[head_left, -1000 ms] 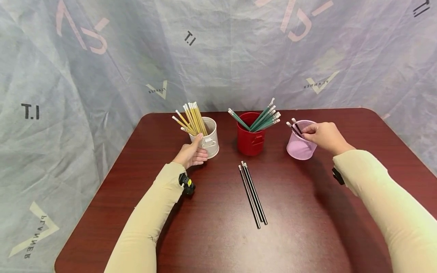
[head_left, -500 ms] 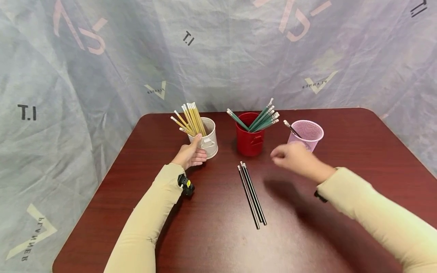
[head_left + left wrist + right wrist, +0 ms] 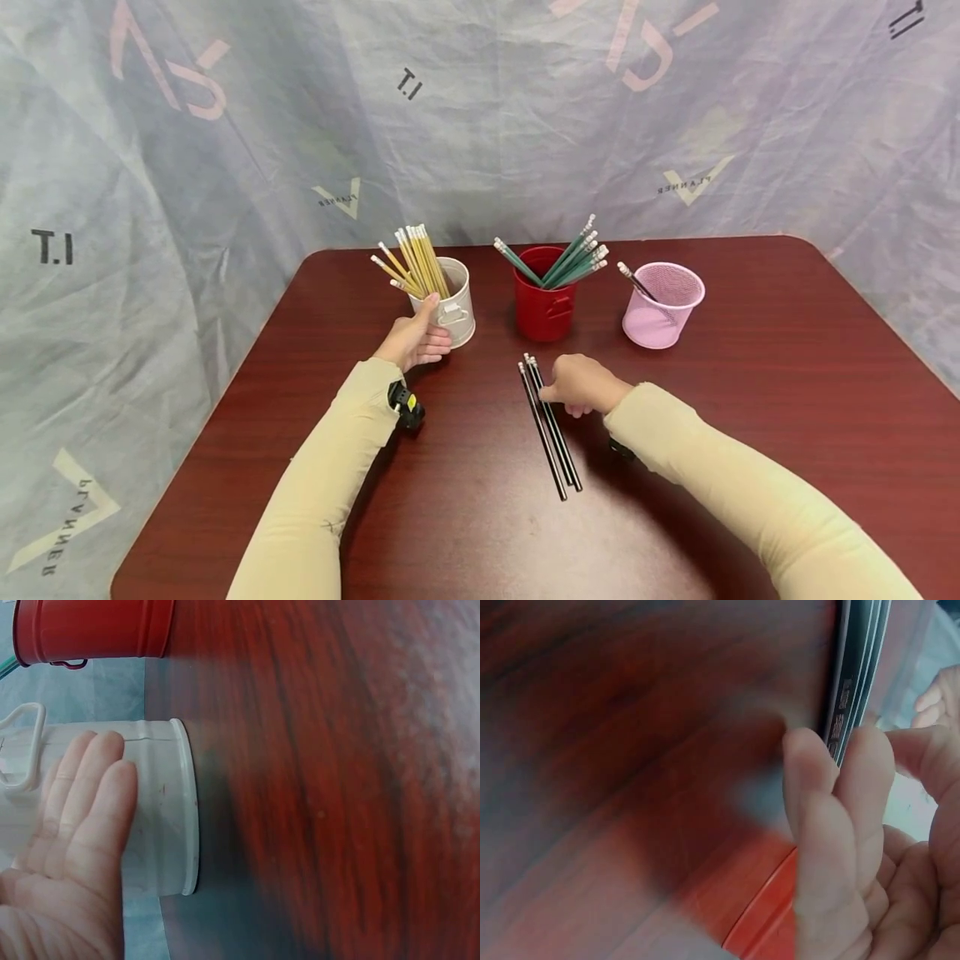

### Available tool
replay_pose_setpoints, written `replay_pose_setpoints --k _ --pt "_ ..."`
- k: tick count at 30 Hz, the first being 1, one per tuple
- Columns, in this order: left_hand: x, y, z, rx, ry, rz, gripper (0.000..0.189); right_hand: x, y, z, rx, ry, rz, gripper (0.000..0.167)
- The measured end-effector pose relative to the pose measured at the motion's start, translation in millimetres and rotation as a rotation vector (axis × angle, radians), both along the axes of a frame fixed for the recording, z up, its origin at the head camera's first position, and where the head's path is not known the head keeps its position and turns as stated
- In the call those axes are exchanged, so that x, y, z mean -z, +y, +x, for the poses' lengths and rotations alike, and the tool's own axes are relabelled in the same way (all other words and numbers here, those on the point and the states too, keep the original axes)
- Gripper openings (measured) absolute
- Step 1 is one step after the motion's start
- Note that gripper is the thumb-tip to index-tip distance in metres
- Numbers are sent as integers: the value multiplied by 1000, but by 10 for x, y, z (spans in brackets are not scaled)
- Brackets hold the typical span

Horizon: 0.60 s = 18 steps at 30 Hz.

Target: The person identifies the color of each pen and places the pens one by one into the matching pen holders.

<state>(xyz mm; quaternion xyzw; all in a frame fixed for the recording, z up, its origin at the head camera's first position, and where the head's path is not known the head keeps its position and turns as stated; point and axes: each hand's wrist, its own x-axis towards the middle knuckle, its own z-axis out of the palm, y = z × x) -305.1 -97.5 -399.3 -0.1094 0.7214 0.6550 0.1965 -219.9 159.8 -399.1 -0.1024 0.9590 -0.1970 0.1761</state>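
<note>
My left hand [image 3: 422, 340] rests against the white bucket [image 3: 463, 321], thumb near its rim and fingers nearly straight along its side. Yellow pencils [image 3: 422, 258] with white erasers lean in that bucket. In the left wrist view, the fingers [image 3: 94, 791] lie beside the bucket wall. Several black pencils [image 3: 555, 442] lie side by side on the table, eraser ends toward the buckets. Over their upper part, my right hand [image 3: 585, 383] pinches the rightmost black pencil between thumb and index finger. The right wrist view shows the fingertips at the black pencils [image 3: 847, 682].
A red bucket [image 3: 543, 317] with green pencils [image 3: 577, 265] stands in the middle of the back row. To its right is a pink mesh cup [image 3: 652, 325] with black pencils [image 3: 637, 283] leaning in it. A grey cloth [image 3: 480, 125] hangs behind the brown table [image 3: 465, 500].
My right hand has let go of a pencil in the pink cup and moved left and toward me to the black pencils on the table. The left hand has stayed at the white bucket.
</note>
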Motion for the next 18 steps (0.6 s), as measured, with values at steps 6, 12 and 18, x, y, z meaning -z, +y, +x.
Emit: replay_pose_setpoints --k 6,12,18 --pt "-21 21 4 5 3 5 84 27 -58 4 29 -2 54 28" --pt "-26 12 12 8 5 6 84 45 -86 1 35 16 90 28" --pt "-19 -18 22 8 3 11 84 21 -74 11 26 35 31 29"
